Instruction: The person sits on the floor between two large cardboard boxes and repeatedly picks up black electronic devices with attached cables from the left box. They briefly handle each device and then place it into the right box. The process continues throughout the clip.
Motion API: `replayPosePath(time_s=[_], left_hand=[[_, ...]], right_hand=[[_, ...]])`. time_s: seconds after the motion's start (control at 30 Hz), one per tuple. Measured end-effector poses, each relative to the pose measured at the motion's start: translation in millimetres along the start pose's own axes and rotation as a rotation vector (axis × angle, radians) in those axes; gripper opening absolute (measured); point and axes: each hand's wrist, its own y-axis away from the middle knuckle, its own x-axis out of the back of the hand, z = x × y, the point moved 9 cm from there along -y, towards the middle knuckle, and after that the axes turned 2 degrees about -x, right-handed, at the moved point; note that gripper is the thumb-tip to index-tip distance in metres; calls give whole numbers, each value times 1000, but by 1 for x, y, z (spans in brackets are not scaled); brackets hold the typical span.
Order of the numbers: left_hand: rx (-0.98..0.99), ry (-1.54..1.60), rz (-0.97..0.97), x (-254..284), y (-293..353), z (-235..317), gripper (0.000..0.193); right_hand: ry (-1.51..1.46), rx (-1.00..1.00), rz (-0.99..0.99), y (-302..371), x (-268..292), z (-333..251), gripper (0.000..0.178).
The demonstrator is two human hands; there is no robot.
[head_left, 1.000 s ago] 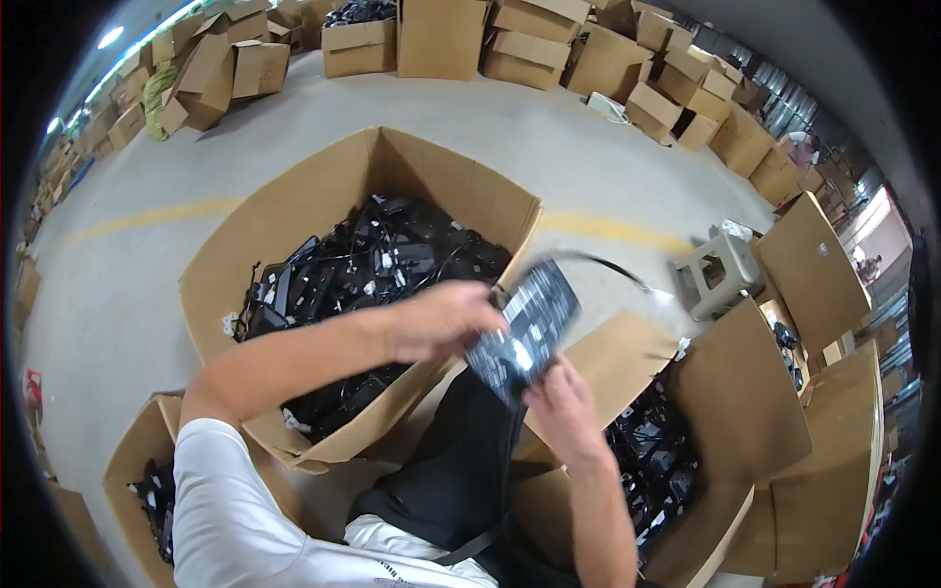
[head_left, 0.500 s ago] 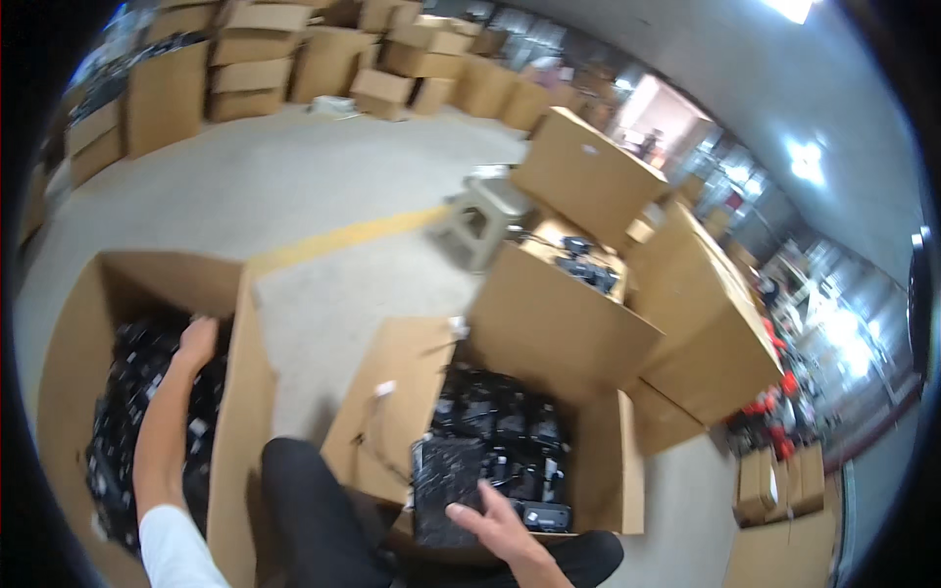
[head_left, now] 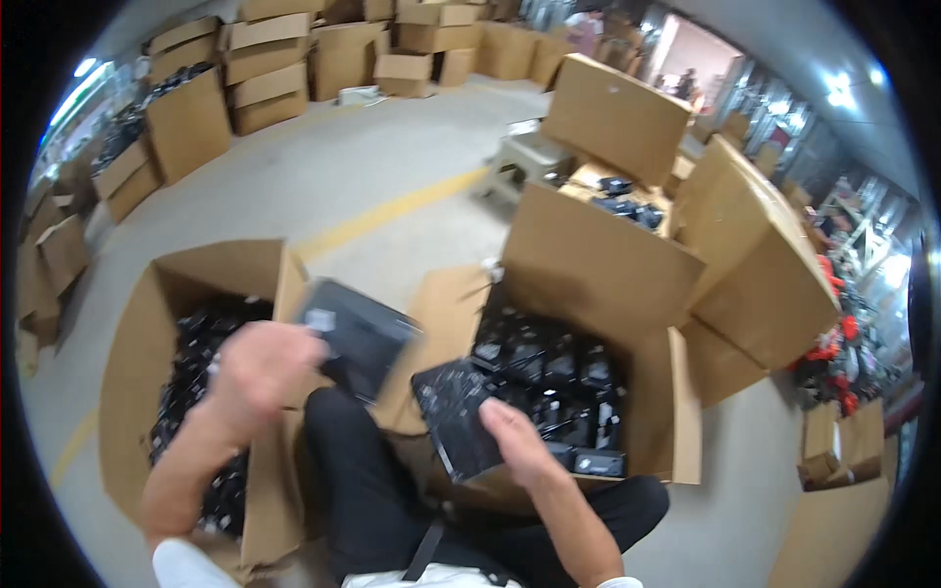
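Note:
My left hand [head_left: 263, 365] is raised beside the left carton [head_left: 221, 257], its fingers closed on the edge of a flat black box [head_left: 361, 336] that is blurred by motion. In my right hand [head_left: 521, 441] is a second black box [head_left: 456, 416], gripped at its right edge with the thumb on top and the other fingers hidden beneath. The left carton holds a heap of black plastic-wrapped items [head_left: 223, 485]. Rows of black boxes [head_left: 559, 363] fill the open carton [head_left: 603, 240] on the right, just beyond my right hand.
A grey stool [head_left: 524, 162] stands behind the right carton. Large cartons [head_left: 765, 279] stand to its right, with black items [head_left: 627, 206] on a cardboard surface between. Stacked cartons [head_left: 270, 64] line the far wall. A yellow stripe [head_left: 402, 211] crosses the floor.
My left hand has come up out of the left carton with a black box and moved right. The right hand still holds its box, now tilted. The whole view has shifted.

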Motion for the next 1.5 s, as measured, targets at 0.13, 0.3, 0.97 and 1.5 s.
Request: replayPosePath(time_s=[0.13,0.3,0.97,1.5], left_hand=[[-428,23,-225,-36,-19,128,28],[-206,641,-475,-70,-21,145,51],[951,1016,-197,-169,57,217,65],[1225,1412,-244,-193,45,188,73]], right_hand=[[-506,-100,-219,36,-56,-39,46],[-118,-32,-208,93,-34,-21,63],[-516,152,640,163,52,89,23],[-61,124,262,169,46,3,69]])
